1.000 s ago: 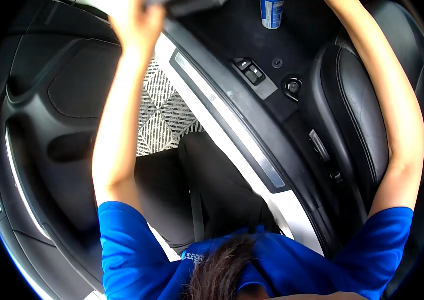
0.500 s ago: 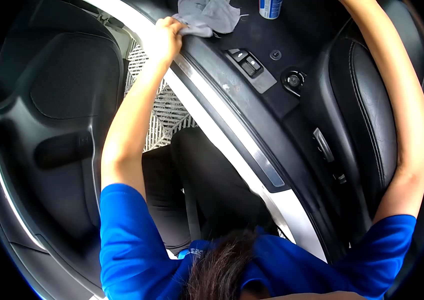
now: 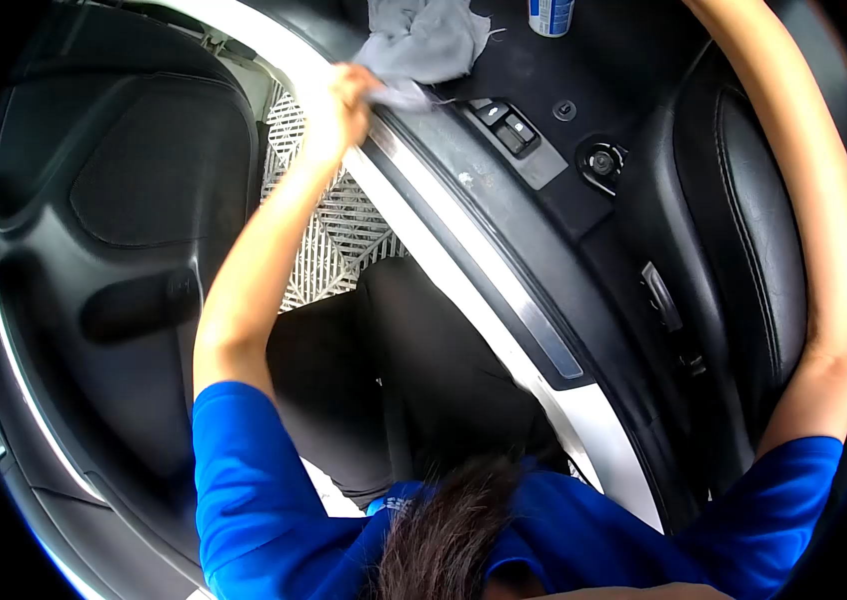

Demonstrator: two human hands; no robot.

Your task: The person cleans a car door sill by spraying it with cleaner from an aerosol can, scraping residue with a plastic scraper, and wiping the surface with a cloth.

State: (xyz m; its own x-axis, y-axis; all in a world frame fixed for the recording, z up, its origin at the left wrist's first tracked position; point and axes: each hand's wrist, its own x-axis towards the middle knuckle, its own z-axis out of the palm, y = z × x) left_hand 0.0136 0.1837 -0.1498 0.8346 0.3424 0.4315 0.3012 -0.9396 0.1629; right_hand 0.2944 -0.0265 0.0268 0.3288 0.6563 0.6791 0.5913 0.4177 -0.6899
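the left hand (image 3: 347, 105) clutches the cloth (image 3: 429, 42), spread forward-right from it over the sill (image 3: 519, 205); right hand off-frame, hold unseen.

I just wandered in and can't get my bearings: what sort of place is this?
The open side of a car, perhaps in a workshop: the swung-out door and black seat show the car; the slatted floor tiles outside only hint at the workshop.

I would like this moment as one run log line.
left hand: holds gray cloth at black sill trim | right hand: out of view | blue-white can: on dark floor, cut off by frame
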